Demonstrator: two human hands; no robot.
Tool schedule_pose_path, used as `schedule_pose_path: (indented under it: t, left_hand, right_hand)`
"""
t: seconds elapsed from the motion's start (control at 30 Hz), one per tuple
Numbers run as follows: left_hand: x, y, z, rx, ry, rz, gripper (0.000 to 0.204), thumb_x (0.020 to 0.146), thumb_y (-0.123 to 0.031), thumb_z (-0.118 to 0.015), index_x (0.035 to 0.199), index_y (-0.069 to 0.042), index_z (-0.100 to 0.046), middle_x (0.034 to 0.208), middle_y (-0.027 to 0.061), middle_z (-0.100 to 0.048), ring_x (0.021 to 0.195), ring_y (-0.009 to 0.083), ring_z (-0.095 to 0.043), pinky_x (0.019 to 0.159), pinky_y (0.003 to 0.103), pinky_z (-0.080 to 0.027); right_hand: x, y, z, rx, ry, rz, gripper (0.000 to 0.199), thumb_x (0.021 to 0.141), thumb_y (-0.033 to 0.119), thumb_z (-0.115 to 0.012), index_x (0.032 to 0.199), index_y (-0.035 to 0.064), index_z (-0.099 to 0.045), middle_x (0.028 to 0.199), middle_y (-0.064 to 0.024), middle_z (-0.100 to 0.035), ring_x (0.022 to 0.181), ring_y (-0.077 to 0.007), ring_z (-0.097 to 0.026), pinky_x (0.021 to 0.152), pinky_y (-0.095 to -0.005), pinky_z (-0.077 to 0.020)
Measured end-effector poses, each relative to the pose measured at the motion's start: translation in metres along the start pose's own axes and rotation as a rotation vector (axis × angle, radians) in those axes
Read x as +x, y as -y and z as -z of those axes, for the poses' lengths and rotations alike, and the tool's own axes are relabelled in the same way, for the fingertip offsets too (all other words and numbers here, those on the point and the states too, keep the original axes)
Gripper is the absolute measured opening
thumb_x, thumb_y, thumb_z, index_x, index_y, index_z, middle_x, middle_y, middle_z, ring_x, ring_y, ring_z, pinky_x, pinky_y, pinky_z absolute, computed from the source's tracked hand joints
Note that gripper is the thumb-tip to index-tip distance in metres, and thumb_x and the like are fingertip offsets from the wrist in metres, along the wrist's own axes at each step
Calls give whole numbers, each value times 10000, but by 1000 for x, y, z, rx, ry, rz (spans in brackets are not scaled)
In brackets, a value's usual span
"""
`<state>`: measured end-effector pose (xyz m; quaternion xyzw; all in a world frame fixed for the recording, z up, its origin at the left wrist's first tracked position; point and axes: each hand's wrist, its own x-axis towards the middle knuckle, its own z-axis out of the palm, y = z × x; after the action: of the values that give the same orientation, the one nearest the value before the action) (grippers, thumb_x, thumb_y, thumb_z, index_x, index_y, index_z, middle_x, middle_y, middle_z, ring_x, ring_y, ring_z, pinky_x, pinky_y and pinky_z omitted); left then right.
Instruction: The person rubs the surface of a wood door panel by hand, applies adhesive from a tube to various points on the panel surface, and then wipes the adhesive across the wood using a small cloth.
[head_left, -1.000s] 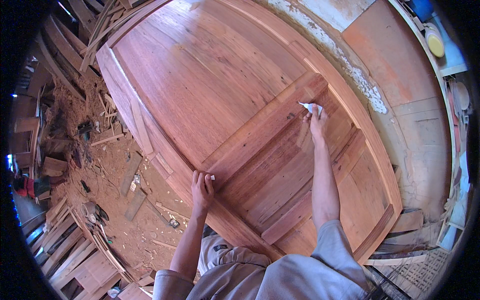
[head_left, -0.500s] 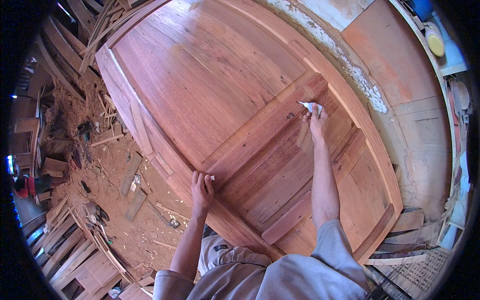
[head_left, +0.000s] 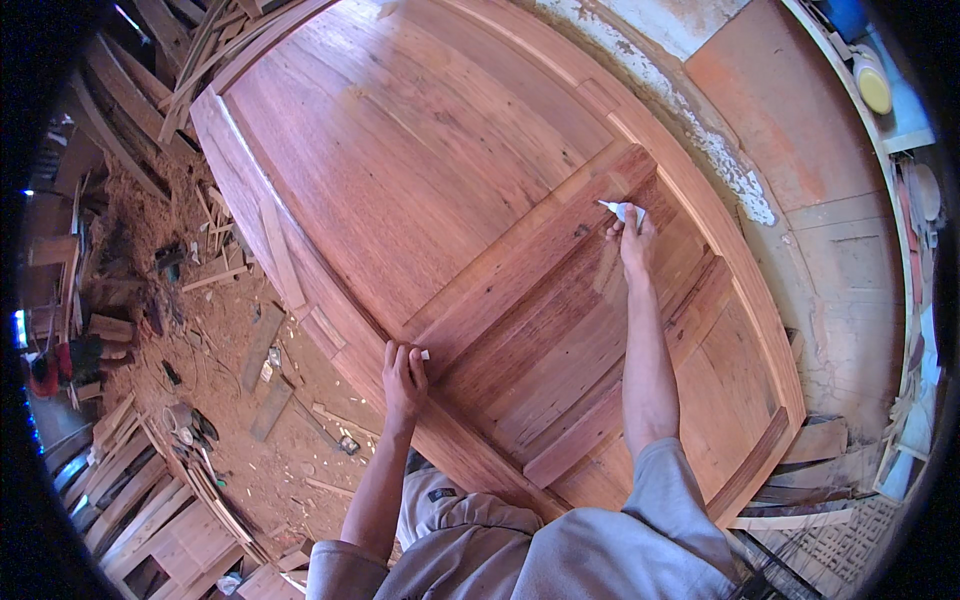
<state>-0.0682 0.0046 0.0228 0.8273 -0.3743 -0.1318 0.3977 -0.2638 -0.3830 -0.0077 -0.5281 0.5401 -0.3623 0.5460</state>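
A large reddish wooden panelled door (head_left: 470, 190) lies flat in front of me, with a curved frame and a raised crosspiece (head_left: 530, 260). Over the right end of that crosspiece, my right hand (head_left: 636, 243) is closed around a small white glue bottle (head_left: 628, 211). Its thin pointed nozzle is uncapped and points left. My left hand (head_left: 403, 382) rests at the door's near left frame, by the crosspiece's left end. Its curled fingers pinch a small white piece (head_left: 425, 355) that looks like a cap.
A loose wooden strip (head_left: 282, 255) lies on the door's left frame. Wood offcuts (head_left: 270, 410) and sawdust cover the floor at left, with stacked boards (head_left: 175, 535) at lower left. A pale wall (head_left: 840, 230) runs along the right, near a yellow-lidded container (head_left: 873, 90).
The glue bottle has tilted very slightly in my right hand. My left hand stays in place.
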Motion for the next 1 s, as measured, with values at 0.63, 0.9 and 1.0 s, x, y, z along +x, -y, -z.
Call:
schedule_pose_path:
  t: [0.63, 0.9, 1.0]
  left_hand:
    - [-1, 2, -1, -2, -10, 1, 177, 953, -93, -480, 844, 27, -549, 811, 182, -499, 738, 367, -510, 648, 438, -428]
    - [0, 2, -2, -16, -11, 0, 197, 962, -106, -482, 836, 27, -553, 802, 178, -498, 732, 362, -508, 646, 430, -430]
    - [0, 2, -2, -6, -11, -1, 200, 964, -108, -482, 836, 27, -555, 800, 178, -498, 729, 362, -508, 644, 428, -431]
  right_hand:
    - [2, -1, -1, -20, 7, 28, 364, 989, 371, -507, 952, 15, -573, 679, -20, -552, 576, -121, -578, 546, -274, -511]
    - [1, -1, -1, -27, 5, 11, 363, 990, 372, -505, 1000, 16, -576, 682, -19, -553, 581, -120, -581, 541, -269, -504]
    - [3, -1, 0, -49, 14, 27, 366, 987, 376, -509, 1014, 17, -574, 686, -16, -556, 584, -118, -583, 543, -262, -503]
